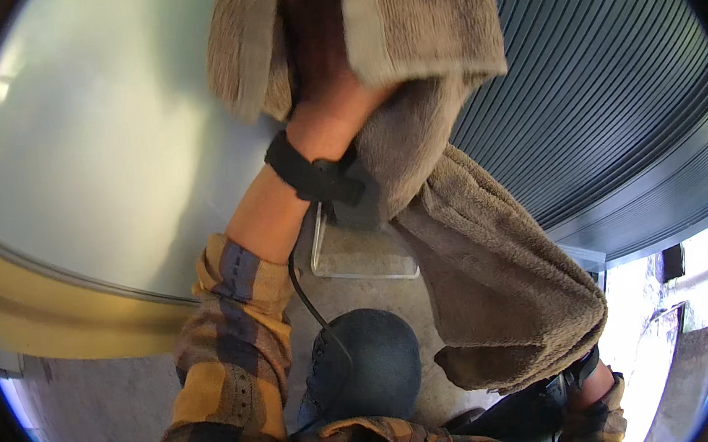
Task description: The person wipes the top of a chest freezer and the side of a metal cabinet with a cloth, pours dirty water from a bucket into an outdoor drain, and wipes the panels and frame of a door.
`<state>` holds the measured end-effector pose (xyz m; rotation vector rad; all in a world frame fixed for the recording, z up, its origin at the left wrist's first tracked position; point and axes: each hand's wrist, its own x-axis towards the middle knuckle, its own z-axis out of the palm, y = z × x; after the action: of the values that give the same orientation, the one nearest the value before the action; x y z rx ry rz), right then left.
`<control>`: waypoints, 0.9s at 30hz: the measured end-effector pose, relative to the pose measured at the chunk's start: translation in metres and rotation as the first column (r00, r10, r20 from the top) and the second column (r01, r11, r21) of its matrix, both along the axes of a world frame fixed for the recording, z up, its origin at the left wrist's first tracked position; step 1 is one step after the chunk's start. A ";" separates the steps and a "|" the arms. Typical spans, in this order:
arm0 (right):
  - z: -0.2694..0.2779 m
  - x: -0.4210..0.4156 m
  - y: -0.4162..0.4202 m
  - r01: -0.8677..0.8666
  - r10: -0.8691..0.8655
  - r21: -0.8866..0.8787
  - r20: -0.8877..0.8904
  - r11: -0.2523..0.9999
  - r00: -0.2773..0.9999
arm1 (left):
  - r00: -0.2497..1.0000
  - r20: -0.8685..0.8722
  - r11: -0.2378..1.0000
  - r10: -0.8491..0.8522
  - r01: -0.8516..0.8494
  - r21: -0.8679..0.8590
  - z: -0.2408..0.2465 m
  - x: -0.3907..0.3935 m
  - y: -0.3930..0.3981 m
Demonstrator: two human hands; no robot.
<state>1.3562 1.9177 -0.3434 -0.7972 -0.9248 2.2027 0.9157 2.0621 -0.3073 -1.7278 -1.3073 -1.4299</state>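
Observation:
A brown towel (490, 259) spans from the top middle to the lower right, bunched near the upper end and hanging in folds below. My left hand (328, 65), in shadow at the top, is closed on it, with cloth on both sides; the fingertips are hidden. A black strap with a dark device is around that wrist. At the lower right, the towel's far end covers my right hand, and only its wrist with a black band shows. How those fingers are placed cannot be seen.
A glossy pale panel (90, 162) with a yellow lower edge (85, 320) curves along the left. On the right stands a dark ribbed panel (595, 86). A clear-edged rectangular object (365, 275) lies below the left wrist. A black cable (303, 295) passes over my knee (366, 359).

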 end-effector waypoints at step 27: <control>-0.021 -0.014 -0.030 0.000 0.000 0.004 0.073 1.000 0.997 | 0.960 0.199 0.957 0.198 -0.146 -0.249 -0.238 0.027 -0.090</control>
<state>1.3424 1.8874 -0.3648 -0.8805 -0.9641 2.1841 0.9429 1.9717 -0.5454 -1.5797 -1.7637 -1.4474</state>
